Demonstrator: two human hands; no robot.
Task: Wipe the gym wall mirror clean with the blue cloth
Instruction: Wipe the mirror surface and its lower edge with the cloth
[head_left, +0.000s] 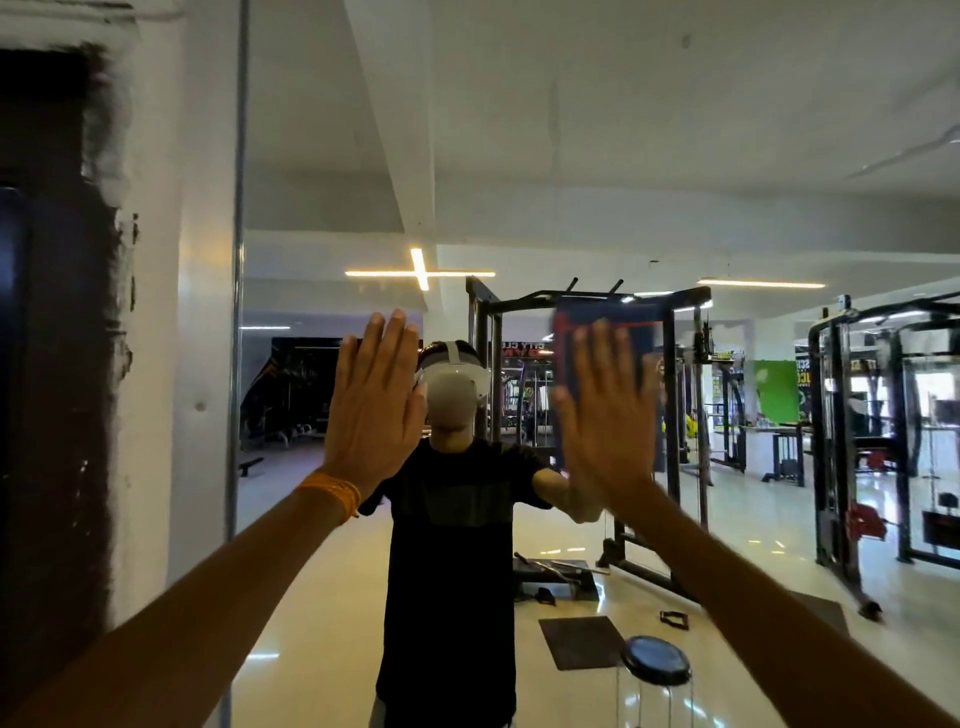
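Blurred dark-blue, red-lined cloth (628, 325) flat on the gym-reflecting mirror (571, 156) under right hand (605, 415), fingers (602, 353) straight; left hand (371, 410) flat, straight-fingered

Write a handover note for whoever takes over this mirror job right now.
Left hand: flat, fingers straight, raised at the mirror, holds nothing.
Right hand: flat, presses the blue cloth to the glass at head height.
Done: cannot tell how much is wiped.
Left: faint marks show higher up; wipe there next.
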